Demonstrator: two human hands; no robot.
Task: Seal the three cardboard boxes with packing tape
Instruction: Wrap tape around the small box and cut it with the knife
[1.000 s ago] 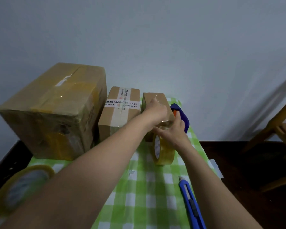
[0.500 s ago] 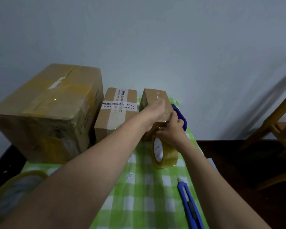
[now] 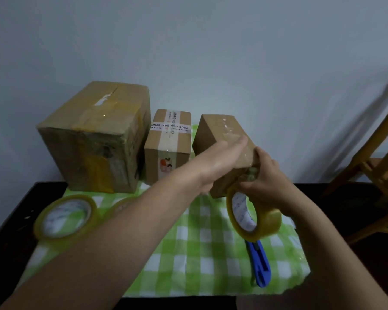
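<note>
Three cardboard boxes stand in a row on a green checked cloth (image 3: 199, 253): a large box (image 3: 94, 139) at the left, a medium box (image 3: 168, 146) with white printed tape in the middle, and a small box (image 3: 217, 133) at the right. My left hand (image 3: 224, 155) lies flat with straight fingers on the small box's top, pressing clear tape down. At the box's near edge my right hand (image 3: 264, 182) grips a yellowish tape roll (image 3: 255, 218), which hangs below the hand in front of the box.
A second tape roll (image 3: 65, 218) lies at the left on the cloth, and another is partly hidden behind my left forearm. A blue utility knife (image 3: 260, 262) lies near the front right. The dark table edge (image 3: 16, 215) and a wooden chair (image 3: 379, 173) at the right bound the space.
The view has dropped and moved closer. My right hand pulled the tape roll nearer and lower off the small box's front edge, while my left hand slid along the box top.
</note>
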